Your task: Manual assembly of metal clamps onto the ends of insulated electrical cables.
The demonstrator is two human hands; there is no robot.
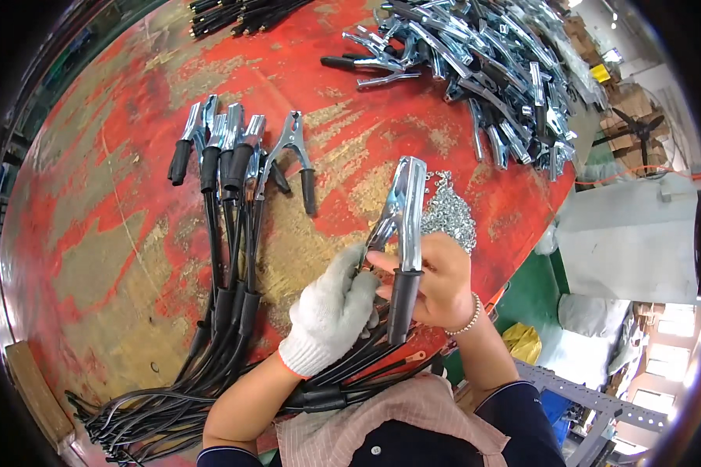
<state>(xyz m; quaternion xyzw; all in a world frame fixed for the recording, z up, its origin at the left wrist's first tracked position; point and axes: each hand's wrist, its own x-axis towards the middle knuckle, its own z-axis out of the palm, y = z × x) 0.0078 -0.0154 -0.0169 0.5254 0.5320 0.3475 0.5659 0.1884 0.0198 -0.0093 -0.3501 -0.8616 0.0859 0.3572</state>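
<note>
A silver metal spring clamp (pixel 410 222) with a black handle sleeve (pixel 403 307) stands jaws-up in front of me. My left hand (pixel 331 311), in a white knitted glove, is closed round its lower left arm, where a black cable's end seems to meet it; the fingers partly hide that spot. My right hand (pixel 442 284), bare, is bent behind the sleeved handle. Its index finger reaches between the clamp's two arms, with fingertips close to the left glove. Anything small between those fingertips cannot be made out. Black cables (pixel 358 366) run below both hands, one ending in a copper ring lug (pixel 417 356).
Small metal nuts (pixel 450 214) lie heaped beside my right hand. A large pile of clamps (pixel 483 70) covers the far right of the worn red table (pixel 78 194). Several cables with clamps attached (pixel 230 148) lie at left. More black cables (pixel 241 15) are at the far edge.
</note>
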